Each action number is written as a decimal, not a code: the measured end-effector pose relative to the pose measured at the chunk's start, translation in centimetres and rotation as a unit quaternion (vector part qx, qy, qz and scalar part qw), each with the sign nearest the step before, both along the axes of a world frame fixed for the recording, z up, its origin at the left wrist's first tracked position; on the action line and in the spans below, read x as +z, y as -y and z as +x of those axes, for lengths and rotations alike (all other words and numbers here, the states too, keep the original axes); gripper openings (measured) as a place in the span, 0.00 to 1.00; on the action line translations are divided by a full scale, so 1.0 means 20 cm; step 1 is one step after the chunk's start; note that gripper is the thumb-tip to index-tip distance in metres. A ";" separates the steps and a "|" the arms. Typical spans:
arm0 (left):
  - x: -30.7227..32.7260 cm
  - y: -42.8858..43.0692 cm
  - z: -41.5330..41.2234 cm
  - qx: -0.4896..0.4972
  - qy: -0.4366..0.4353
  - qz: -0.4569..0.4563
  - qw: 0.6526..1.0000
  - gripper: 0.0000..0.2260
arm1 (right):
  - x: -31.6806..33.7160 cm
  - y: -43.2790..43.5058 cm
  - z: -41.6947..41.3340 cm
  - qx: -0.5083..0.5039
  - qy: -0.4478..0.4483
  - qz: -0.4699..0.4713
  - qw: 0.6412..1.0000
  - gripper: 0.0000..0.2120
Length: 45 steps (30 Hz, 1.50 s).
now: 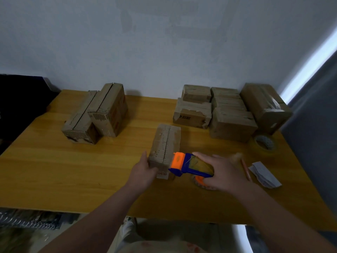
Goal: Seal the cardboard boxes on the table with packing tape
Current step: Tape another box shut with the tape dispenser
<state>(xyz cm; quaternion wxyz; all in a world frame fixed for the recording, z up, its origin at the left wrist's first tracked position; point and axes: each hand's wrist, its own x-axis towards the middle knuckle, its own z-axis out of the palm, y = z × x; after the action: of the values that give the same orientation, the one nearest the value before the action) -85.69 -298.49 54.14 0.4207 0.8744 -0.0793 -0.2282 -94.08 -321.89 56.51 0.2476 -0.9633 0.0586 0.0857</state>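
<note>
Left hand (pixel 144 172) clamps the centre box (pixel 165 143) at its 7 o'clock corner; right hand (pixel 225 172) grasps the tape dispenser (pixel 189 166) at 5 o'clock. Risk: angled start, tape could wander off the seam (pixel 168 139).

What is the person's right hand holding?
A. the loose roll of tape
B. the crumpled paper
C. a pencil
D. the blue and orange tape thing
D: the right hand grips the blue and orange tape dispenser at the near end of the middle box, while the pencil and paper lie untouched on the table.
</note>
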 end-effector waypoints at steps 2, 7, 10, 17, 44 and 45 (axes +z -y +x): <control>-0.01 0.00 0.00 -0.090 0.123 0.126 0.980 0.37 | 0.00 -0.01 0.00 -0.003 0.001 -0.008 1.000 0.41; -0.01 0.04 -0.03 -0.268 0.243 0.273 0.892 0.38 | 0.01 -0.03 -0.01 -0.010 0.006 0.007 1.000 0.41; -0.01 0.04 -0.01 -0.290 0.255 0.279 0.880 0.37 | 0.01 -0.04 -0.01 -0.011 0.009 0.003 1.000 0.41; 0.00 0.04 0.00 -0.299 0.259 0.285 0.873 0.36 | 0.10 0.03 -0.02 0.015 0.013 0.020 1.000 0.41; -0.04 0.07 0.01 -0.265 0.275 0.280 0.881 0.32 | 0.06 0.04 0.13 -0.014 -0.175 0.020 0.984 0.33; -0.04 0.07 0.01 -0.263 0.279 0.281 0.880 0.31 | 0.05 0.05 0.13 -0.026 -0.187 0.046 0.981 0.32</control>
<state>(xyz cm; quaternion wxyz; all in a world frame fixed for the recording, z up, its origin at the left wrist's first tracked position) -85.58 -299.88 53.29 0.0423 0.9303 -0.3530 -0.0898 -91.44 -322.86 57.50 0.2784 -0.9160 0.1246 0.2604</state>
